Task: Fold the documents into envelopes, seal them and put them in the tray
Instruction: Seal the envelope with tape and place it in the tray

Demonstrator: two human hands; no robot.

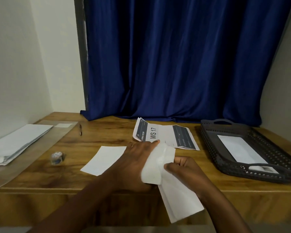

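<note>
My left hand (pixel 134 162) and my right hand (pixel 183 172) both grip a folded white document (pixel 155 167) partway inside a white envelope (pixel 180 199) above the table's front edge. The left hand holds the paper from the left, and the right thumb pinches the envelope's mouth. A printed sheet marked "WS 17" (pixel 165 135) lies unfolded behind the hands. A blank white sheet (pixel 104 159) lies left of my left hand. The dark perforated tray (pixel 210 142) at the right holds one white envelope (pixel 240 150).
A stack of white envelopes (pixel 18 142) lies at the far left on a clear plastic sleeve. A small tape roll (pixel 57 158) and a pen (pixel 80 129) rest on the wooden table (pixel 97 138). A blue curtain (pixel 175 61) hangs behind.
</note>
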